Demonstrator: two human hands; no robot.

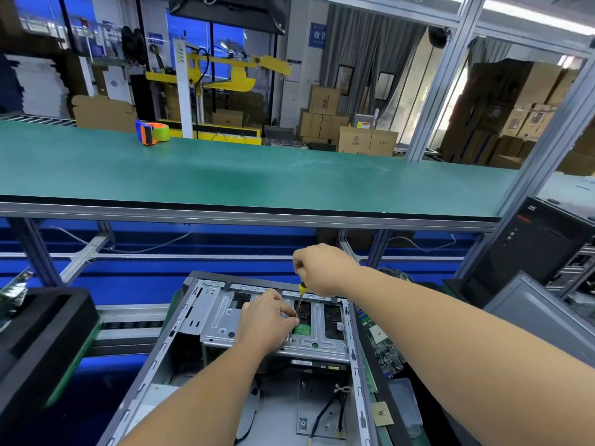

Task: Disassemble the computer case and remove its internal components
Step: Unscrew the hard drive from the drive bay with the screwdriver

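Observation:
An open grey computer case (pixel 193 320) lies on its side below me. Across its far end sits a silver metal drive cage (pixel 222 320), through whose cut-outs a green circuit board (pixel 302 329) shows. My right hand (pixel 322 267) is shut on the top of a screwdriver (pixel 301 292) with a yellow-and-black handle, held upright, tip down on the cage. My left hand (pixel 265 320) rests on the cage with its fingertips pinched around the screwdriver's shaft near the tip. Loose black cables (pixel 325 410) lie on the case floor closer to me.
A bare motherboard (pixel 383 346) lies right of the case. A black foam tray (pixel 42 323) sits at left, a black tower PC (pixel 531 249) and a grey panel (pixel 541 313) at right. A green shelf (pixel 257 178) overhead carries a tape dispenser (pixel 151 132).

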